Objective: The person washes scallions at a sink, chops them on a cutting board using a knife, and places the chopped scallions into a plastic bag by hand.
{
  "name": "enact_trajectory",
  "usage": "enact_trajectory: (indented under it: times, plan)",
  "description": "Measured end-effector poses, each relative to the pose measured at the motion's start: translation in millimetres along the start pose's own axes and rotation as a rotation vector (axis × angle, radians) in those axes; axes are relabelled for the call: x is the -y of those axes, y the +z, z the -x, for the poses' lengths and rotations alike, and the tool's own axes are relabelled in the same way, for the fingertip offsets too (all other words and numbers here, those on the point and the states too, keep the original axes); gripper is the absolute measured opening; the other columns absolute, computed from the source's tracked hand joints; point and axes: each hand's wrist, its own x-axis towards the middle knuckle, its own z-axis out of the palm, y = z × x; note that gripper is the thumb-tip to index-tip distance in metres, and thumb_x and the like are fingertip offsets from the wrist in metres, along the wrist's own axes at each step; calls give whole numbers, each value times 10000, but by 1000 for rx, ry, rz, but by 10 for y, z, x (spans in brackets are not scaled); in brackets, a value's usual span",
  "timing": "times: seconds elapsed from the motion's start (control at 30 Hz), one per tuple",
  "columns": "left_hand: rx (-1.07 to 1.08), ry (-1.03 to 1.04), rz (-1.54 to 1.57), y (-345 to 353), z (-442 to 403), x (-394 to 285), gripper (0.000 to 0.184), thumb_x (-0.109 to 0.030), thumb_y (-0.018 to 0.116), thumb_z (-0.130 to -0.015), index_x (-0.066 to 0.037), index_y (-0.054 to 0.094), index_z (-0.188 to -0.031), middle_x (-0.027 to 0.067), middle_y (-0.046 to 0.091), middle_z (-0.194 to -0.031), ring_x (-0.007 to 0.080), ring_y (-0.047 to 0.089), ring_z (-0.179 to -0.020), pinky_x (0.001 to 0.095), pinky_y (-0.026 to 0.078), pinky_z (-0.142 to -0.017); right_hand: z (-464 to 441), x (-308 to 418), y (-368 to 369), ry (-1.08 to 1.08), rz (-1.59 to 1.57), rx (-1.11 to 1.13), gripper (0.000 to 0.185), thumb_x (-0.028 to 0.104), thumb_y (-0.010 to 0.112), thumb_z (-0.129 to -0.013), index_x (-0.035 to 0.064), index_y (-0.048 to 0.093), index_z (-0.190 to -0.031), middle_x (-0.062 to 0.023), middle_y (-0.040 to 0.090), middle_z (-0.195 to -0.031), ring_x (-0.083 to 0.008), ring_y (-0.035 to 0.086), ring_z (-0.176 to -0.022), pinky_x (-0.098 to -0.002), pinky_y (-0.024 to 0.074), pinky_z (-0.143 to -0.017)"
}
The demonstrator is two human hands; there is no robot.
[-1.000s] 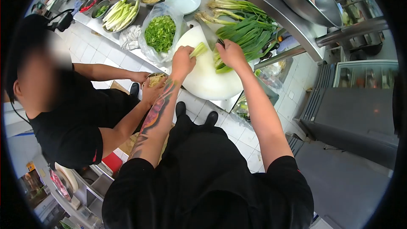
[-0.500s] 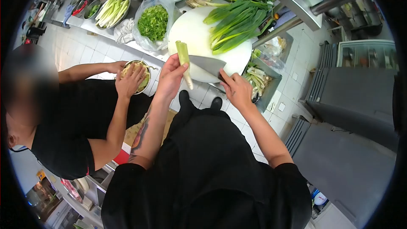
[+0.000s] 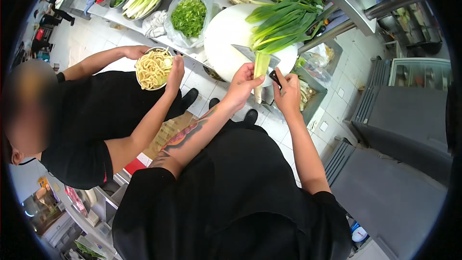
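Observation:
My left hand (image 3: 244, 86) is closed round a thick pale-green leek stalk (image 3: 261, 66), held upright at the near edge of a round white cutting board (image 3: 224, 31). Close on its right, my right hand (image 3: 288, 94) grips the black handle of a knife (image 3: 240, 50). The wide blade lies behind the stalk, over the board, and is partly hidden by it. Whether the blade touches the stalk I cannot tell. A pile of long leeks (image 3: 284, 24) with green leaves rests across the board's far right side.
At my left a co-worker (image 3: 79, 115) holds a bowl of thick noodles (image 3: 154, 70). Beyond the board stand a plastic bag of chopped greens (image 3: 188, 17) and a bowl of cut stalks (image 3: 144, 0). A grey bin with trimmings (image 3: 315, 98) is at right, below a metal shelf edge (image 3: 353, 7).
My left hand has brought the stalk rightward, close to my right hand and in front of the blade. The co-worker's hand has moved off the noodles to the bowl's side. The view has shifted slightly.

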Motion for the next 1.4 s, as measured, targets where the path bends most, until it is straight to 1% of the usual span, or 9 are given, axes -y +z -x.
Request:
enact_trajectory:
  times: [0.03, 0.17, 0.27, 0.4, 0.57, 0.73, 0.93, 1.17, 1.4]
  plan:
    - [-6, -3, -3, 11, 3, 9, 408, -26, 703, -978, -17, 534, -1349, 69, 660, -1222, 149, 617, -1126, 313, 475, -1018, -4, 0, -20, -33, 18, -26, 448, 135, 772, -901, 99, 708, -1343, -149, 593, -1044, -326, 602, -965, -421, 513, -822]
    - [13, 20, -65, 45, 36, 31, 415, -25, 720, -961, -17, 540, -1334, 71, 660, -1224, 150, 615, -1119, 319, 476, -1015, -35, 208, -287, 164, -461, -102, 363, 189, 757, -968, 57, 713, -1303, -123, 631, -1056, -201, 652, -869, -328, 524, -776]
    - [116, 113, -191, 201, 56, 56, 418, -18, 720, -942, -2, 532, -1315, 87, 661, -1187, 165, 621, -1095, 330, 504, -989, -53, 410, -514, 166, -503, -71, 345, 159, 763, -965, 22, 708, -1277, -95, 630, -1047, -152, 633, -812, -294, 515, -741]
    - [259, 161, -195, 441, 30, 103, 418, -9, 751, -927, -30, 544, -1289, 63, 660, -1212, 156, 604, -1154, 339, 501, -1000, -3, 199, -420, 306, -800, -15, 224, 139, 780, -963, -57, 734, -1061, -51, 629, -1009, -108, 615, -792, -256, 506, -694]
    - [246, 42, -52, 552, -116, 195, 300, 5, 758, -935, -25, 595, -1185, 72, 675, -1096, 135, 677, -959, 303, 558, -885, -18, 263, -700, 456, -1146, -147, 217, 138, 704, -1027, -57, 751, -944, -36, 628, -912, -86, 614, -710, -255, 499, -637]
    - [302, -38, -67, 791, -162, 205, 319, -28, 723, -973, -9, 585, -1261, 67, 674, -1115, 135, 669, -1013, 307, 548, -923, 109, -162, -652, 384, -797, -171, 257, 112, 694, -1020, -49, 719, -822, -47, 603, -778, -110, 640, -676, -251, 519, -628]
    - [329, -88, -72, 1016, -150, 309, 319, -61, 638, -1033, -12, 566, -1340, 70, 675, -1176, 149, 647, -1107, 324, 513, -995, 141, -115, -728, 611, -1053, -200, 232, 139, 717, -1014, -65, 738, -906, -42, 639, -786, -138, 695, -676, -275, 599, -625]
    - [320, -273, 252, 1063, -338, 304, 206, -109, 620, -1046, -129, 561, -1242, 27, 620, -1064, 170, 611, -998, 352, 501, -917, 295, -305, -805, 540, -1053, -480, 247, 170, 716, -1026, -22, 719, -870, -37, 683, -773, -98, 628, -635, -258, 512, -610]
    - [260, -217, 382, 1119, -463, 160, 176, -226, 652, -1058, -193, 561, -1205, -4, 589, -1000, 164, 592, -956, 380, 532, -906, 424, -799, -1286, 570, -934, -764, 254, 213, 709, -1036, -1, 722, -900, -36, 706, -778, -97, 624, -682, -256, 491, -639]
